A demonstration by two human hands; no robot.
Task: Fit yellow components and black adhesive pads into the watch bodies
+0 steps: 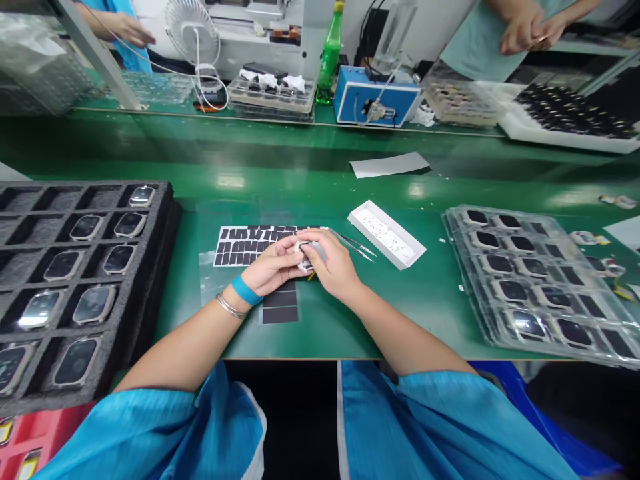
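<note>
A black foam tray [149, 268] sits at the far left of the green table [310, 187]. Most of its compartments hold a watch body lying face up, and the back row is bare. Just right of it lies a sheet of small black stickers [240, 245], partly covered by the person's hands. The left hand [273, 267], with a blue band and a metal bangle on its wrist, and the right hand [333, 263] meet over that sheet. The fingers of both are closed around one small silvery watch case [309, 252], held just above the table and mostly hidden by the fingers. Tweezers [357, 245] stick out from behind the right hand; whether that hand grips them cannot be told. Near them a shallow white tray [380, 250] lies at an angle, dotted with tiny parts. At the right edge a clear plastic tray [470, 273] carries more watch bodies, with several pockets unfilled. Farther back are a fan [193, 30], a green bottle [330, 57], a blue machine [375, 100] and a grey sheet [390, 164]. Other people's hands [525, 27] show at the top.
</note>
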